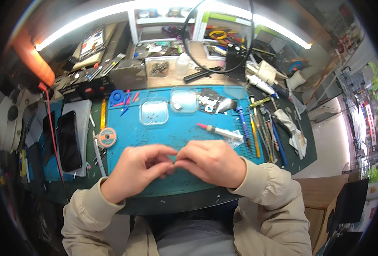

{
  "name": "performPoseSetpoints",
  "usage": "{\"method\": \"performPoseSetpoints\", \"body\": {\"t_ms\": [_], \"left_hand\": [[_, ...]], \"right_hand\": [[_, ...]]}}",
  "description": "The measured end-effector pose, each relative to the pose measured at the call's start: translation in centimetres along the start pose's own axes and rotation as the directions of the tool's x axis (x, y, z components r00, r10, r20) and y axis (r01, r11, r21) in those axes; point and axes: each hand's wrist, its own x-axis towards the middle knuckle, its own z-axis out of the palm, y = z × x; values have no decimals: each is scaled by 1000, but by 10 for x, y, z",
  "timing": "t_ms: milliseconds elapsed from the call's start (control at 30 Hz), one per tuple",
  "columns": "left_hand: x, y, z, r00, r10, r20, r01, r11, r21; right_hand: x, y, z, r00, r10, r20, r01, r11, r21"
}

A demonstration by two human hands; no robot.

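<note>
Over the near part of the blue work mat (125,132), my two hands meet at the fingertips. My left hand (144,168) curls inward with thumb and fingers drawn together. From the right, my right hand (210,162) closes in a pinch, its fingertips against those of the left. Whatever lies between the fingertips is too small or too hidden to make out. Just beyond my right hand lies a syringe (221,131) with a pink tip. Farther off stand two clear plastic trays, the left tray (154,123) with tiny dark bits in it and the right tray (191,112) with a small white piece.
A solder spool (107,137) sits left of my left hand, with a black phone (69,143) beyond it. To the right lie a blue screwdriver (243,126), several tweezers and pens, and a crumpled white glove or cloth (297,141). A black cable loop (186,42) hangs above the back.
</note>
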Motion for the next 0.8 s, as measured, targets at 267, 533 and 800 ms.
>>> {"method": "performPoseSetpoints", "body": {"t_ms": [267, 533, 800], "left_hand": [[-8, -4, 11, 978, 187, -98, -144, 931, 336], [-10, -15, 16, 866, 497, 43, -406, 651, 642], [-9, -23, 22, 843, 536, -40, -375, 640, 671]], "right_hand": [[-23, 5, -69, 929, 259, -264, -341, 876, -341], [-108, 22, -137, 688, 487, -538, -714, 587, -382], [-139, 17, -128, 639, 457, -619, -763, 482, -431]]}}
